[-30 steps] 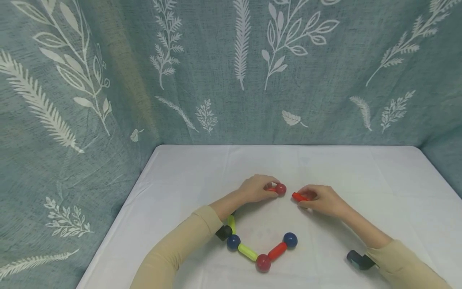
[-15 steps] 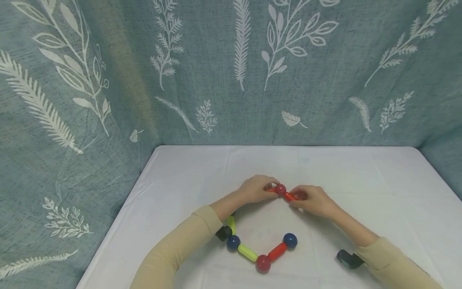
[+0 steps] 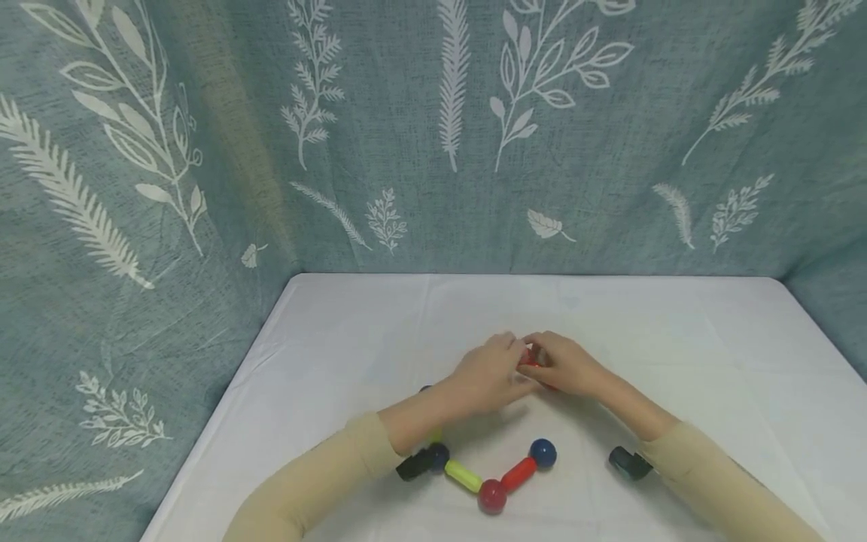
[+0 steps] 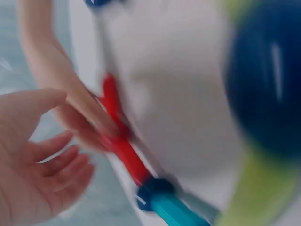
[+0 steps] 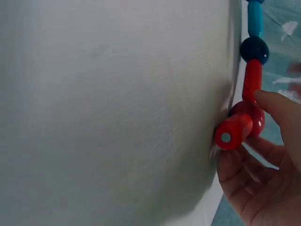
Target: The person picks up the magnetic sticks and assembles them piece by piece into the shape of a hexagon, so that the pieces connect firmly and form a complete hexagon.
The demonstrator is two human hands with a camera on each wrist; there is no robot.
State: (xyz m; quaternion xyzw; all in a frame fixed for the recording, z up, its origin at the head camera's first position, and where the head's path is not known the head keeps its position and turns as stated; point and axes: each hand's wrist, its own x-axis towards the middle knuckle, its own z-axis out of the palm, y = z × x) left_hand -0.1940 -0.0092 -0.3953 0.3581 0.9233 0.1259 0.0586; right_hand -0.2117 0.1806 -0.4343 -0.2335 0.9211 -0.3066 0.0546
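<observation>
My right hand (image 3: 565,365) holds a red ball (image 5: 254,115) between thumb and fingers at the middle of the table. A short red rod (image 5: 233,132) with a round silver end sticks out from that ball. A second red rod (image 5: 253,75) joins the same ball to a dark blue ball (image 5: 254,50), which leads on to a teal rod (image 5: 254,20). My left hand (image 3: 484,376) is just left of the right one, its fingers apart from the pieces. In the left wrist view the left hand (image 4: 42,160) has loosely bent fingers around nothing; that view is blurred.
Nearer me lie a yellow-green rod (image 3: 463,476), a red ball (image 3: 492,497), a red rod (image 3: 519,474) and a blue ball (image 3: 543,454), joined in a row. The left forearm partly hides the chain's left side. A patterned curtain (image 3: 406,135) hangs behind the white table (image 3: 677,331).
My right hand brought the red rod leftward to the red ball, and now grips at the ball. My left hand has let go of its red rod and shifted slightly towards me.
</observation>
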